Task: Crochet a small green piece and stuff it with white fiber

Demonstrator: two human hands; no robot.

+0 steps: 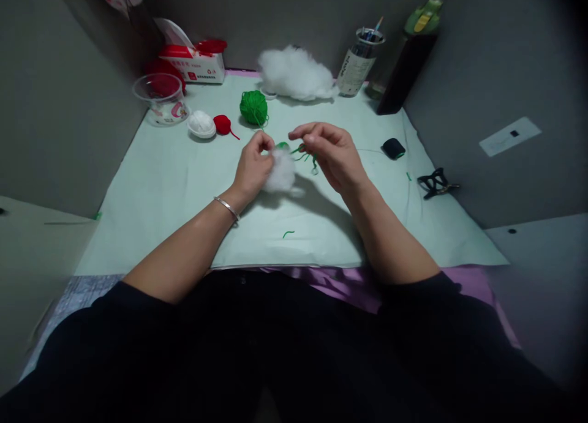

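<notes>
My left hand (255, 164) is closed in a pinch on a small green knitted or crocheted piece (282, 145), with a white tuft of stuffing (280, 171) bulging out below it. To the right, my right hand (334, 153) has its thumb and fingers pinched on green yarn (301, 149) that runs across from the piece. Loose green ends dangle under the right fingers. A ball of green yarn (253, 108) lies just beyond my left hand, its strand trailing toward the piece. A short green snippet (288, 234) rests nearer to me.
At the back sit a heap of white stuffing (296, 74), a jar of pens (356, 65) and a tissue box (197, 65). A clear tub (162, 101), white yarn (201, 124) and red yarn (222, 125) stand left. A black object (394, 149) and black claw clip (435, 182) lie right.
</notes>
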